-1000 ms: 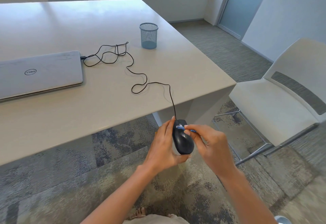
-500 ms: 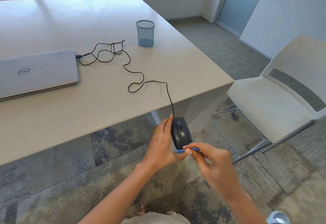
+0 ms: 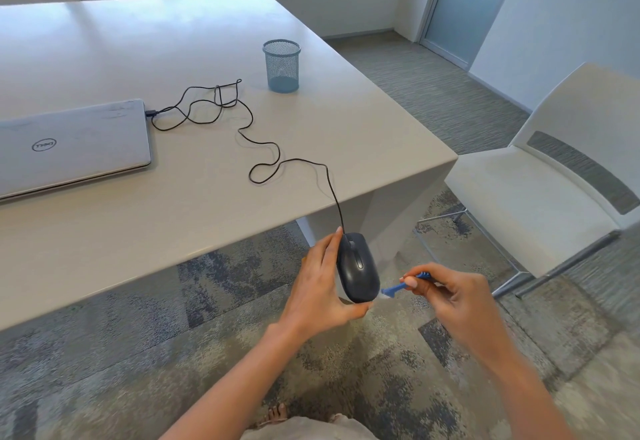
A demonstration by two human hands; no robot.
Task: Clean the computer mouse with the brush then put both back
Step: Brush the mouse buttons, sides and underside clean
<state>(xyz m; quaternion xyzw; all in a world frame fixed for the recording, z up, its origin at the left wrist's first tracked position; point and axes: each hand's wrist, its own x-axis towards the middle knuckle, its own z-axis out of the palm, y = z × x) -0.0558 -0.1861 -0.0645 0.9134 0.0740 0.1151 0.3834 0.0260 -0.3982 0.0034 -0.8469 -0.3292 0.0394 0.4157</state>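
Note:
A black wired computer mouse (image 3: pixel 357 268) is held in the air just off the table's near corner, top side up. My left hand (image 3: pixel 320 287) grips it from the left and underneath. My right hand (image 3: pixel 450 304) pinches a small blue brush (image 3: pixel 401 286) whose pale bristles touch the mouse's lower right edge. The mouse's black cable (image 3: pixel 263 149) runs up over the table edge, loops across the table and plugs into a shut silver laptop (image 3: pixel 72 145).
A blue mesh pen cup (image 3: pixel 281 65) stands on the beige table (image 3: pixel 173 52) behind the cable. A white chair (image 3: pixel 540 176) sits to the right of the table corner. Patterned carpet lies below my hands. A door is at the back right.
My right hand has drawn the brush from the mouse's front end down along its top to its lower right edge. My left hand has kept hold of the mouse.

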